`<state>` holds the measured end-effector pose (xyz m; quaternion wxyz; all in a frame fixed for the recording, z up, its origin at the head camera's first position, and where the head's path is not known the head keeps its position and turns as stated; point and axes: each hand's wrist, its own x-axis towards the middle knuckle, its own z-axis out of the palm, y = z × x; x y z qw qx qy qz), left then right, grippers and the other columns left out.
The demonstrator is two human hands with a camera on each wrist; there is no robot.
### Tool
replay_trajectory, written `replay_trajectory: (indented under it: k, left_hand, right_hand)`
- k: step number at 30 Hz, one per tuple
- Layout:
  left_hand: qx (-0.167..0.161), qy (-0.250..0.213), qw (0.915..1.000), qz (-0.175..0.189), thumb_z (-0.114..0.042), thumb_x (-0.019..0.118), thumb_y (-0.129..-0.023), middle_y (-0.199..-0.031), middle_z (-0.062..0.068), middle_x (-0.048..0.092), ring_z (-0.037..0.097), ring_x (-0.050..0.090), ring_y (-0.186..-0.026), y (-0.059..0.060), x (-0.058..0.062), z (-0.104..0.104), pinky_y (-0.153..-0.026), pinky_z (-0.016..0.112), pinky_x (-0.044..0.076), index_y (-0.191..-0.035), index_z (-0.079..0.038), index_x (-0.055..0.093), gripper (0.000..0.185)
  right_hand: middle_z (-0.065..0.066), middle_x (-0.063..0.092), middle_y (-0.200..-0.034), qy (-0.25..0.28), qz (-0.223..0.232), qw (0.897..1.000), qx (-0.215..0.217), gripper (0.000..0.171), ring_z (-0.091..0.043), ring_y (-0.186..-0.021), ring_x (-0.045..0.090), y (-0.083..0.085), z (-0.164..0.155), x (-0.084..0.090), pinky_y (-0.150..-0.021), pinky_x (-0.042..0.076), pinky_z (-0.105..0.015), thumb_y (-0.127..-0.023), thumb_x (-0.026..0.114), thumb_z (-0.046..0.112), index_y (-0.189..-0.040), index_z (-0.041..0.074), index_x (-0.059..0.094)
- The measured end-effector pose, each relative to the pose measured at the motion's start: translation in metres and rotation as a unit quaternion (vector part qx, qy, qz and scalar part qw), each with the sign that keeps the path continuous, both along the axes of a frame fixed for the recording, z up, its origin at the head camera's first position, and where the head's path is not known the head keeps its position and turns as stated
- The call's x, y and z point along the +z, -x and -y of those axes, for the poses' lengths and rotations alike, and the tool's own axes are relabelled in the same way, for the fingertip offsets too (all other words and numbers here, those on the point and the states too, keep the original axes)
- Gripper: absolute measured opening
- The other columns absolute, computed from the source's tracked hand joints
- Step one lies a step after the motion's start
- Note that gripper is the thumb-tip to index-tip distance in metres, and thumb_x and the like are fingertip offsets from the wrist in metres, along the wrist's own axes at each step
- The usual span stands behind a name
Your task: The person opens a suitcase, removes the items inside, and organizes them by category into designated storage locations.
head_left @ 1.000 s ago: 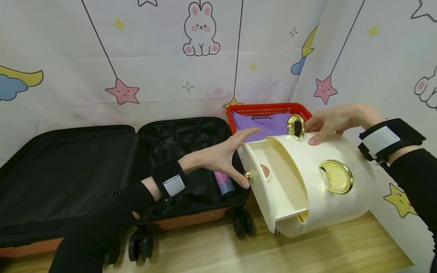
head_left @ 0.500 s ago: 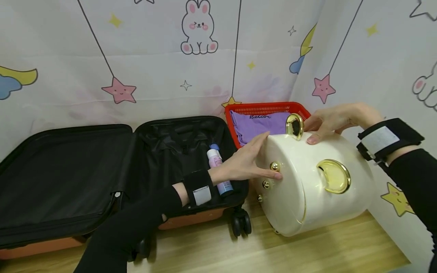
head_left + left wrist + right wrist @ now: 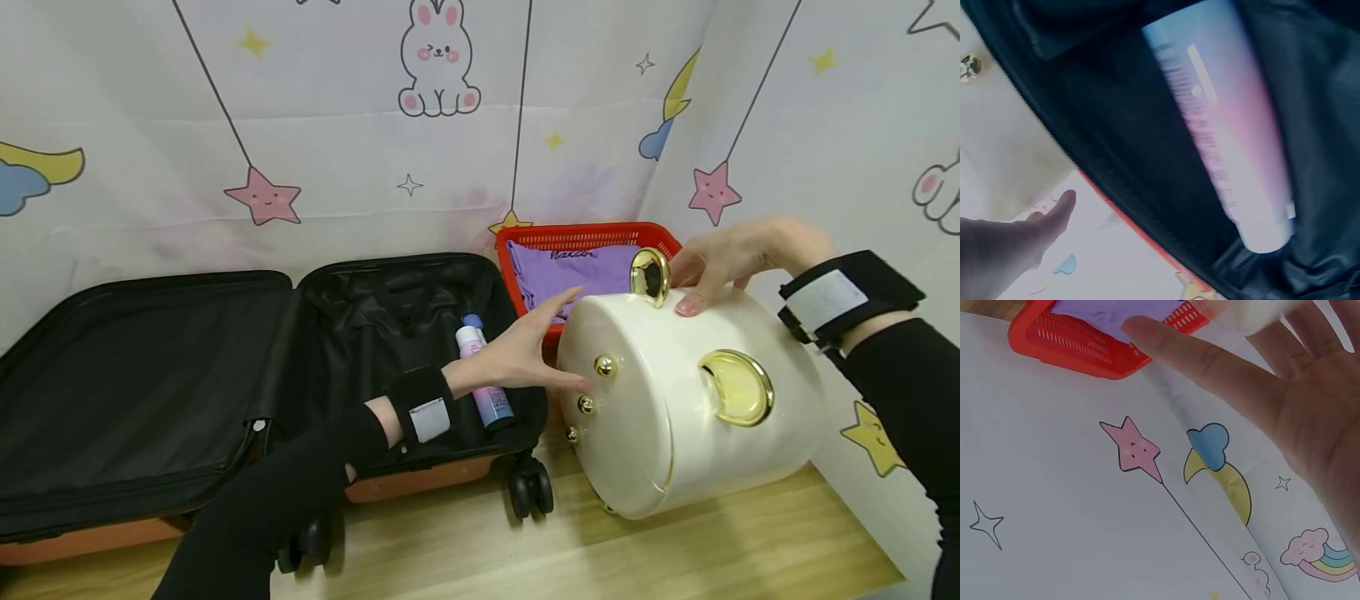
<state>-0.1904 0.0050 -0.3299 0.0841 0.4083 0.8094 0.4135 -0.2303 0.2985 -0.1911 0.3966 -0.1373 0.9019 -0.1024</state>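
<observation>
A glossy white drawer box [image 3: 720,417] with gold knobs on its front and gold trim lies on the floor at the right in the head view. My right hand [image 3: 727,260] rests on its top beside the raised gold ring handle [image 3: 650,275], thumb on the white surface. In the right wrist view that hand's fingers [image 3: 1210,369] look fairly straight. My left hand [image 3: 521,354] is spread near the box's front, thumb tip close to the top knob [image 3: 604,365], and holds nothing. All the drawers look pushed in. What they hold is hidden.
An open black-lined suitcase [image 3: 150,375] lies at the left; a pink-to-blue bottle [image 3: 1222,125] with a white cap lies in it, a blue-topped item [image 3: 472,320] behind. A red basket [image 3: 660,237] with purple cloth [image 3: 573,271] stands at the back. Printed wall sheets hang close behind.
The top drawer, pulled out a second ago, is now in, flush with the front. My left hand moved right with it, then back slightly off the knob. My right hand stays on top.
</observation>
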Motion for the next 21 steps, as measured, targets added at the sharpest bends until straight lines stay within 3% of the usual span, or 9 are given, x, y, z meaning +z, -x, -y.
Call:
replay_trajectory:
  k: [3, 5, 9, 12, 15, 21]
  left_hand:
    - [0.006, 0.021, 0.9997, 0.012, -0.033, 0.084, -0.080, -0.165, 0.009, 0.029, 0.028, 0.031, -0.152, 0.005, -0.005, 0.011, -0.122, 0.051, 0.031, -0.161, -0.016, 0.020, 0.105]
    - [0.011, 0.029, 0.9994, 0.018, -0.032, 0.081, -0.083, -0.159, 0.013, 0.038, 0.031, 0.038, -0.147, 0.008, -0.007, 0.018, -0.120, 0.052, 0.035, -0.157, -0.013, 0.030, 0.092]
    - [-0.004, 0.045, 0.9990, 0.005, -0.024, 0.077, -0.087, -0.129, 0.015, 0.062, 0.029, 0.056, -0.122, 0.007, -0.009, 0.024, -0.108, 0.044, 0.046, -0.132, -0.006, 0.058, 0.052]
    - [-0.036, 0.062, 0.9973, -0.013, -0.023, 0.076, -0.089, -0.108, 0.012, 0.069, 0.025, 0.064, -0.104, -0.002, -0.011, 0.019, -0.097, 0.036, 0.052, -0.118, -0.004, 0.065, 0.036]
    - [-0.052, 0.071, 0.9961, -0.011, -0.027, 0.076, -0.090, -0.107, 0.010, 0.074, 0.023, 0.071, -0.098, -0.015, -0.012, 0.010, -0.087, 0.027, 0.056, -0.129, -0.002, 0.056, 0.051]
    - [-0.004, 0.032, 0.9993, 0.020, -0.029, 0.082, -0.085, -0.105, 0.009, 0.078, 0.020, 0.075, -0.090, -0.033, -0.011, -0.004, -0.077, 0.021, 0.057, -0.156, -0.006, 0.019, 0.097]
  right_hand:
    - [-0.029, 0.043, -0.153, 0.005, 0.002, 1.000, 0.001, 0.079, -0.045, -0.133, 0.050, 0.000, -0.001, 0.000, -0.097, 0.052, -0.059, -0.090, 0.072, 0.046, -0.147, 0.001, 0.043]
    - [-0.028, 0.044, -0.153, 0.009, 0.004, 1.000, -0.001, 0.078, -0.041, -0.131, 0.052, 0.000, -0.002, -0.001, -0.098, 0.053, -0.056, -0.090, 0.072, 0.045, -0.147, 0.001, 0.044]
    - [-0.029, 0.040, -0.154, 0.009, 0.006, 1.000, -0.004, 0.078, -0.043, -0.133, 0.051, 0.000, -0.002, 0.000, -0.099, 0.053, -0.055, -0.090, 0.072, 0.045, -0.148, 0.001, 0.042]
    - [-0.031, 0.037, -0.156, 0.004, 0.006, 1.000, -0.004, 0.079, -0.047, -0.136, 0.047, 0.000, -0.002, 0.000, -0.100, 0.052, -0.055, -0.091, 0.071, 0.045, -0.148, 0.000, 0.041]
    - [-0.031, 0.037, -0.156, 0.004, 0.008, 1.000, -0.004, 0.079, -0.048, -0.136, 0.047, 0.000, -0.002, 0.000, -0.100, 0.052, -0.056, -0.091, 0.071, 0.045, -0.148, 0.000, 0.041]
    - [-0.029, 0.040, -0.154, 0.013, 0.013, 1.000, -0.001, 0.078, -0.044, -0.135, 0.048, 0.000, -0.002, -0.001, -0.102, 0.051, -0.056, -0.092, 0.070, 0.044, -0.149, 0.000, 0.041]
